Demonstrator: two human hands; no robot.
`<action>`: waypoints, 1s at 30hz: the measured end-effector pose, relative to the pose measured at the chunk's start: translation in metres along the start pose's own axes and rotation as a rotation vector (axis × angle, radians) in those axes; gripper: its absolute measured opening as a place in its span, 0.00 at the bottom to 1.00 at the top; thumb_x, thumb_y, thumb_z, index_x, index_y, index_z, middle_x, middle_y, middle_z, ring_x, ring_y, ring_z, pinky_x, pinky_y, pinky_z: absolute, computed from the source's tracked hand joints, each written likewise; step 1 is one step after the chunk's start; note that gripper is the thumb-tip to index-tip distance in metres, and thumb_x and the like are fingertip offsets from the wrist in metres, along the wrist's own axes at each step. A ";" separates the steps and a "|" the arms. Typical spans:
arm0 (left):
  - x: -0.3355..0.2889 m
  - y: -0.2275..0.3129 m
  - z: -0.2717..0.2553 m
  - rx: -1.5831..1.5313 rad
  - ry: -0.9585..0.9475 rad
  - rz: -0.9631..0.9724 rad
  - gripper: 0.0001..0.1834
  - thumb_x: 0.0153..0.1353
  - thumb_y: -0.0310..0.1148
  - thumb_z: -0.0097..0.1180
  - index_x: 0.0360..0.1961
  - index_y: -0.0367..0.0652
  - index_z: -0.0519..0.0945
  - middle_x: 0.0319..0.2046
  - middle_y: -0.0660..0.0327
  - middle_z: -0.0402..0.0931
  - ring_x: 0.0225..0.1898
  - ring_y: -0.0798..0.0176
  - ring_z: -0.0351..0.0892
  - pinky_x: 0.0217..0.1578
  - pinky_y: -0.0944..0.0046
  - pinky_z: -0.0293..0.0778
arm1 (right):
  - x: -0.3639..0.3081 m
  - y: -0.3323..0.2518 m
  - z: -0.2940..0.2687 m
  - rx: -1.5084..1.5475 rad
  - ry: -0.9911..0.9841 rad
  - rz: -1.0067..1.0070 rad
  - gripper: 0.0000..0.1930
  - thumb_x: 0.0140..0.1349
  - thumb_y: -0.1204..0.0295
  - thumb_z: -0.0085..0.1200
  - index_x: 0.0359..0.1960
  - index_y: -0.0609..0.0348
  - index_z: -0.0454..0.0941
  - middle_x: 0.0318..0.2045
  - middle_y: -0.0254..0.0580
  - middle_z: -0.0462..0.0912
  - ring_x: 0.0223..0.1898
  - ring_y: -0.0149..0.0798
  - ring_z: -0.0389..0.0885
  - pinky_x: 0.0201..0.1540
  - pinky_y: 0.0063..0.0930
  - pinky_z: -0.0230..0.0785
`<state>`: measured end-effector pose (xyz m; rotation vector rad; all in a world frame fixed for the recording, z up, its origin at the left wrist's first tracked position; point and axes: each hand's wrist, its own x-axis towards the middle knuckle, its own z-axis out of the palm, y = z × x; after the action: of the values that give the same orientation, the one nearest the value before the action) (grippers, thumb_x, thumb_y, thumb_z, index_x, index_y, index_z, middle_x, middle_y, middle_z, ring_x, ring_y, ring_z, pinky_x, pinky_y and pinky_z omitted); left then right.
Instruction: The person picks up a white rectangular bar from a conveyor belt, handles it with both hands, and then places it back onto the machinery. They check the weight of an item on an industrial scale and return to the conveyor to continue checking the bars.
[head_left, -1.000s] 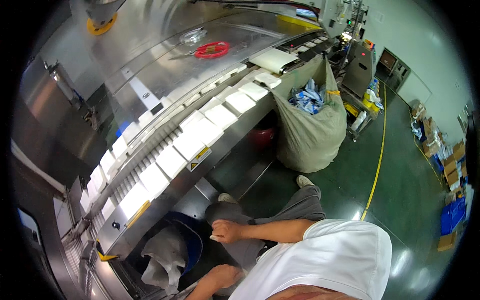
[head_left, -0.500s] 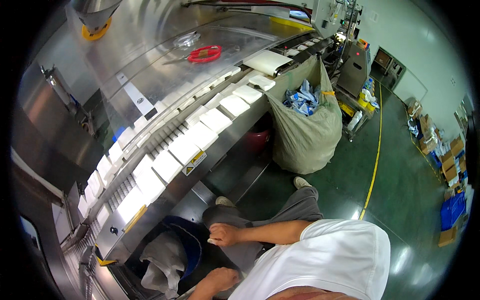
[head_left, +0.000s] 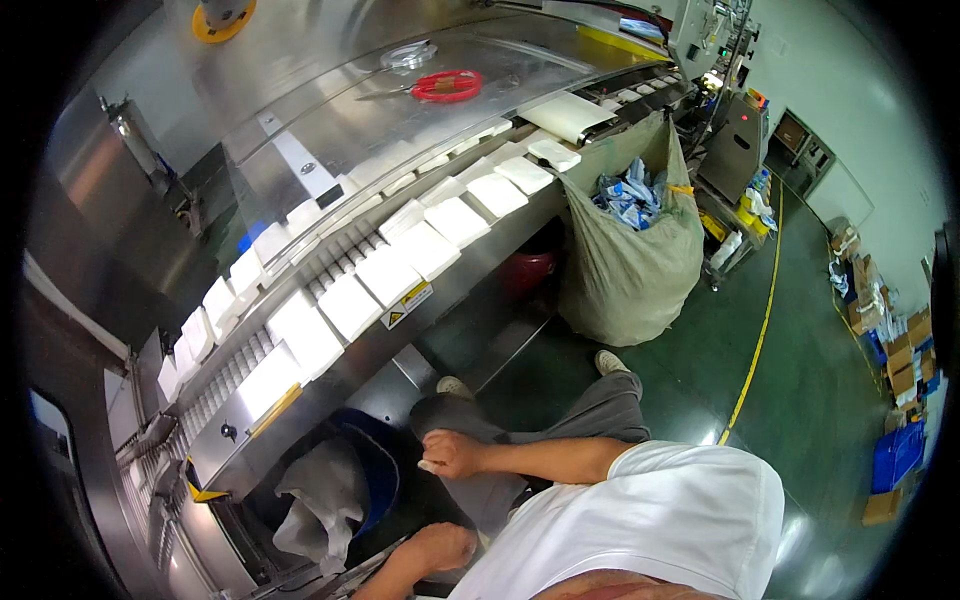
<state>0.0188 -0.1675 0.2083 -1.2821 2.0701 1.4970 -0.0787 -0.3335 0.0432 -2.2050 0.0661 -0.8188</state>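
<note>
My right hand (head_left: 450,453) is closed in front of my bent grey-trousered leg, with a small pale bit showing at its fingertips. What that bit is, I cannot make out. Lower down, my left hand (head_left: 445,547) is curled close to my lap, its palm and inner fingers hidden. Beyond both hands, a slanting metal conveyor (head_left: 340,370) carries white folded pads (head_left: 383,276) in two rows. Neither hand touches them. Nearest to my hands is a dark blue bin (head_left: 378,480) under the conveyor, with crumpled greyish-white sheeting (head_left: 325,490) in it.
Red-handled scissors (head_left: 447,86) and a coil of clear material (head_left: 409,55) lie on the transparent machine cover. A large beige sack (head_left: 630,280) holding blue-white wrappers (head_left: 632,195) stands beside the conveyor. Cardboard boxes (head_left: 893,360) and a blue crate (head_left: 897,457) line the right side.
My view has turned slightly, so the conveyor and sack sit further right in the picture. My left forearm has shifted a little left; both hands remain closed. The pads look unmoved along the conveyor.
</note>
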 end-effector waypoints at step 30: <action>0.005 -0.007 0.009 0.060 0.058 -0.071 0.22 0.70 0.48 0.55 0.34 0.38 0.86 0.31 0.46 0.85 0.34 0.41 0.85 0.38 0.45 0.78 | 0.008 -0.001 -0.004 -0.060 0.035 -0.057 0.11 0.64 0.69 0.60 0.25 0.60 0.77 0.27 0.49 0.80 0.37 0.55 0.81 0.53 0.50 0.72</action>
<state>0.0191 -0.1624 0.1967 -1.3763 2.0657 1.3729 -0.0754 -0.3374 0.0503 -2.2577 0.0452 -0.8974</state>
